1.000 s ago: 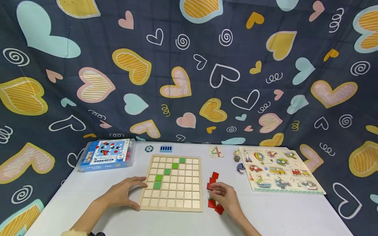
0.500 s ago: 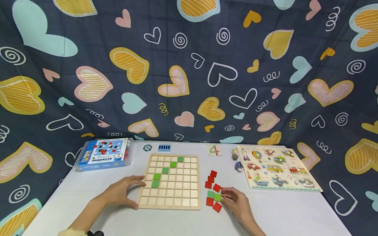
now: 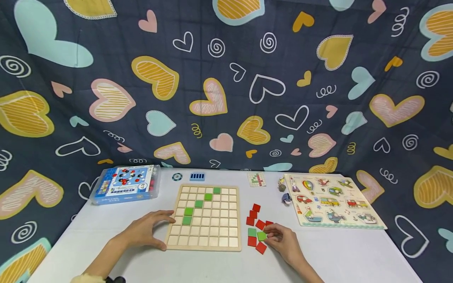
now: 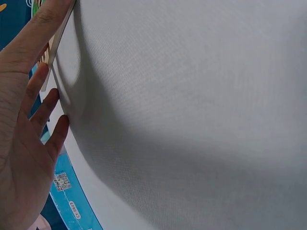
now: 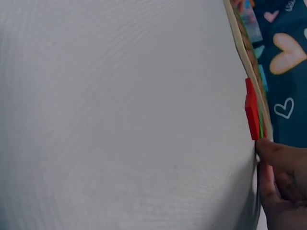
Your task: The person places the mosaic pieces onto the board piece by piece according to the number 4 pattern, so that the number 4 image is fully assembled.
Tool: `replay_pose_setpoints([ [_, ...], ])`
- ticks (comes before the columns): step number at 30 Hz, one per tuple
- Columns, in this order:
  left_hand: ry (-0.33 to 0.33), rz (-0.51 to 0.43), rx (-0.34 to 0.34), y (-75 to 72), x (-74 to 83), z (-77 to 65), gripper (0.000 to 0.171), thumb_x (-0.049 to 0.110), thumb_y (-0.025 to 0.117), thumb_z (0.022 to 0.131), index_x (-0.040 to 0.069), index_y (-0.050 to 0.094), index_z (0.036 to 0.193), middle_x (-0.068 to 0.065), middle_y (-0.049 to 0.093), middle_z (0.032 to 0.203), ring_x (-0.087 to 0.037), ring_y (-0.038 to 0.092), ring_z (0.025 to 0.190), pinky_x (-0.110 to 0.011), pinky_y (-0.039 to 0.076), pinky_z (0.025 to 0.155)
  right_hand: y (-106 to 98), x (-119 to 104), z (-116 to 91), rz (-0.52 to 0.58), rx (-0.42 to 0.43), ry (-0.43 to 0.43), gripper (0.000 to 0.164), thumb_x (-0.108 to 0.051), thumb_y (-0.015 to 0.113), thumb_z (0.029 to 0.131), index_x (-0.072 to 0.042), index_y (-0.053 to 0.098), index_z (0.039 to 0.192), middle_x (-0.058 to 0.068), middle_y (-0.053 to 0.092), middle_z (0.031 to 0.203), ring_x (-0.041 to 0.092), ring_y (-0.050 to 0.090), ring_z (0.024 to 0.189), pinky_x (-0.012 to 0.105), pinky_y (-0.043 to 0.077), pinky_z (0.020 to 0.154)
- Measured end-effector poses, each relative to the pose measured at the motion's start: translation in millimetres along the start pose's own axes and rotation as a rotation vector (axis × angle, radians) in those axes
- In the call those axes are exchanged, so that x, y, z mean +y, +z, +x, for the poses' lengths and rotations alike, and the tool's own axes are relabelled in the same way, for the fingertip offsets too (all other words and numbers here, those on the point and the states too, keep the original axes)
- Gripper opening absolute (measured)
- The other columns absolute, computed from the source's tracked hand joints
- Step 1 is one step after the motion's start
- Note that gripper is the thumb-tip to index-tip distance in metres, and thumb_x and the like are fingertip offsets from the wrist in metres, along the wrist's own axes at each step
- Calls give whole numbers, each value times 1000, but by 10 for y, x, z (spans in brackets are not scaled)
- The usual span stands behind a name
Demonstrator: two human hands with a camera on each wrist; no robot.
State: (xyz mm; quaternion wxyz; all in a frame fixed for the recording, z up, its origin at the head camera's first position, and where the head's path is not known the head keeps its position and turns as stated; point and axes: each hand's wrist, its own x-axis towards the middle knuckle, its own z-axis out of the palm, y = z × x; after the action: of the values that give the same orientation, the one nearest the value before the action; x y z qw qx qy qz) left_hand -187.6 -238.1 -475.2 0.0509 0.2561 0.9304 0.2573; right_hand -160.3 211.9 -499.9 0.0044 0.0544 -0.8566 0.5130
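A square wooden grid board lies on the white table, with several green tiles in its cells along a slanting line. My left hand rests at its left side, fingers extended at the edge and thumb by the near corner; the left wrist view shows the fingers fairly straight. Right of the board are loose red tiles and green ones. My right hand pinches the right side of a bright green tile between thumb and fingers. Its fingertips partly cover a red tile behind.
A small pattern card lies behind the loose tiles. At right is a picture puzzle board, with small figurines beside it. A boxed molecule set stands back left, near a round chip and a blue striped piece.
My right hand has drawn back rightward from over the loose tiles, uncovering green and red ones. The bright green tile has turned slightly at its fingertips. My left hand stays at the board.
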Motion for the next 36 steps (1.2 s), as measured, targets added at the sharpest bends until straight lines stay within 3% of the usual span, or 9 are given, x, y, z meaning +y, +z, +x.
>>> replay_pose_setpoints([
  [7,-6,7,0,-6,-2,-1,77,61,80,56,21,64,120,-6,49,142,-40,42,129,-65,41,93,13,-86,18,33,62,29,31,11,78,68,4,66,97,12,69,92,12,64,73,21,57,64],
  [15,19,18,24,-4,9,-21,77,61,80,56,21,64,120,-7,50,141,-40,44,127,-65,42,92,131,-217,107,100,38,42,32,10,79,69,8,64,97,12,67,90,16,64,74,22,58,65],
  [25,-4,3,-6,-12,9,-5,77,60,81,57,21,63,121,-7,48,142,-41,42,128,-66,40,94,529,-465,287,166,-23,-76,27,9,77,72,9,65,96,15,68,90,15,65,74,17,55,64],
  [32,1,16,11,-3,-11,-2,77,61,80,56,22,64,120,-7,50,141,-40,44,128,-64,41,95,813,-837,309,213,-62,-148,26,15,73,72,15,62,95,27,66,91,38,65,78,25,58,67],
  [36,9,7,2,-9,-7,-9,76,60,80,57,22,63,121,-8,49,142,-41,43,128,-65,40,96,1037,-777,394,231,-76,-162,26,13,75,72,12,64,96,22,68,91,29,67,78,21,57,67],
])
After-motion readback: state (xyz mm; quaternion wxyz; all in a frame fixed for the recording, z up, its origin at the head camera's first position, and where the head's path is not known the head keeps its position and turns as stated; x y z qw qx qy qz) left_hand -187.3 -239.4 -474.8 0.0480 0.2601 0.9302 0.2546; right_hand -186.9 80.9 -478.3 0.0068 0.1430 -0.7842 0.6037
